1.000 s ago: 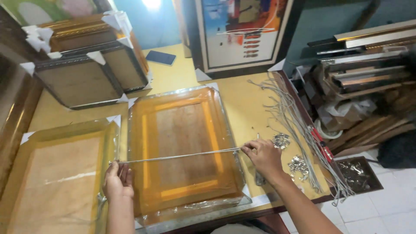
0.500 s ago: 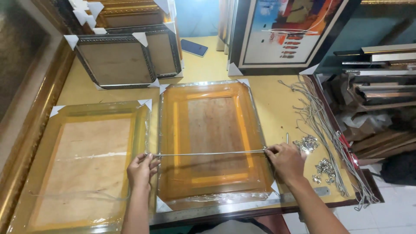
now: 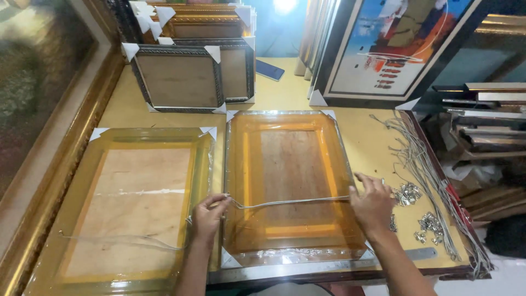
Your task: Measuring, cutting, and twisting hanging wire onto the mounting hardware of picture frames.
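A plastic-wrapped golden picture frame lies face down on the yellow table in front of me. A grey hanging cord runs across its back from side to side. My left hand pinches the cord's left end at the frame's left edge. My right hand holds the right end at the frame's right edge. A second wrapped golden frame lies to the left, with its own cord slack across it.
Small metal hangers and a bundle of grey cords lie right of my right hand. A metal ruler sits along the table's front edge. Dark frames, a phone and a painting stand behind.
The view has shifted left and closer. The cord between my hands now sags a little near the left end. My right hand has moved slightly outward over the frame's right edge.
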